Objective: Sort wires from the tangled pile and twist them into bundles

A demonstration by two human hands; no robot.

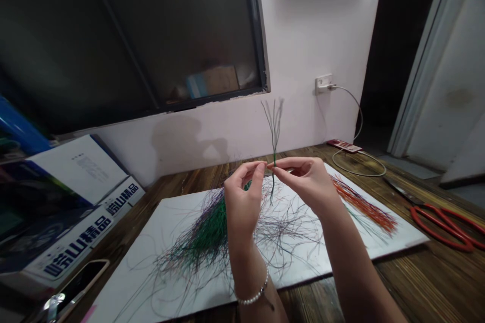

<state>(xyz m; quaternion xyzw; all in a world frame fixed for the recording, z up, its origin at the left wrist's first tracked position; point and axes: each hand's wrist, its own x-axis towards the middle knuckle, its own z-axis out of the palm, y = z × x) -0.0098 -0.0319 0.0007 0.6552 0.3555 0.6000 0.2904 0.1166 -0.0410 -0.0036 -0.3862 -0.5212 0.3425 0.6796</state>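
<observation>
My right hand [303,176] pinches a small upright bundle of thin green wires [274,133] between thumb and fingertips. The strands fan out at the top, run tight together at the middle, and hang in a loose tail below the fingers. Just left of the bundle, my left hand [246,184] is closed in a pinch; whatever sits between its fingertips is too small to make out. Below the hands, a heap of green and purple wires [208,224] and scattered dark strands [282,229] lie on a white board [151,257]. Orange-red wires [367,207] lie to the right.
Red-handled scissors [441,219] rest on the wooden table [413,282] at the right. Behind them are a red flat object [344,146] and a white cable [361,116] from a wall socket [324,84]. Boxes [76,242] and a phone [81,282] are at left.
</observation>
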